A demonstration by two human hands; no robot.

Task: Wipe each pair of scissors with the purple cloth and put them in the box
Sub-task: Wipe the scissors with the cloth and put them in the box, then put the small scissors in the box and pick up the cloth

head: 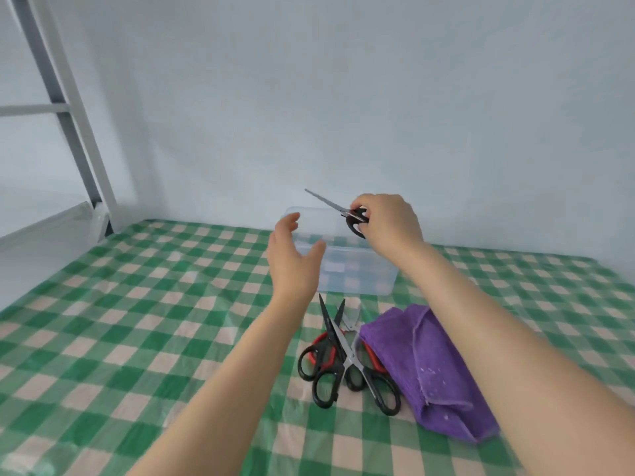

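Note:
My right hand [388, 223] grips the black handles of a pair of scissors [338, 209], with the closed blades pointing up and left above the clear plastic box [357, 269]. Just in front of the box's left end, my left hand [292, 259] hovers with its fingers relaxed and holds nothing. A pile of several scissors [347, 359] with black and red handles lies on the table in front of the box. The folded purple cloth [433, 365] lies to the right of the pile, touching it.
The table carries a green and white checked cover [137, 321]. A pale wall stands close behind the box. A grey metal frame [68, 108] rises at the far left beside the table's back corner.

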